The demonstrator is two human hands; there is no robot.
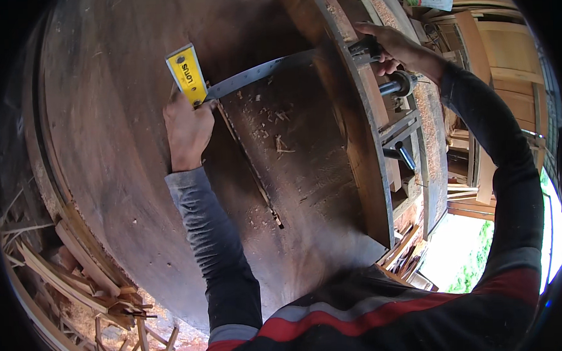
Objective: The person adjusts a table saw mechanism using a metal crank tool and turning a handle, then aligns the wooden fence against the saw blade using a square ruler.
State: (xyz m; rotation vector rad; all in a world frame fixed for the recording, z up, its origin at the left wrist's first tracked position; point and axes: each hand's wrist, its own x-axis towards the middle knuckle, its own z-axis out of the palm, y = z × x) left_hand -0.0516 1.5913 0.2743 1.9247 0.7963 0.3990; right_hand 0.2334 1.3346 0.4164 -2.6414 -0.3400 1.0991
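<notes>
My left hand [189, 130] is closed around the yellow stock of a try square [188, 73] that lies on a dark wooden worktop [132, 180]. Its steel blade [253, 75] reaches right to a wooden fence [359, 123], and the fingertips sit where stock and blade meet. Just below the stock starts a long narrow slot [249, 161] in the worktop; a thin edge shows along it. Beyond the fence, my right hand [400, 50] grips a black handle [364, 50], its thumb stretched out above.
Two metal rods with black ends stand beside the fence: a round-flanged one [398, 85] and a T-shaped one [404, 156]. Wood shavings [282, 144] lie on the worktop. Scrap strips [74, 282] pile up at lower left, and boards [506, 62] stack at the right.
</notes>
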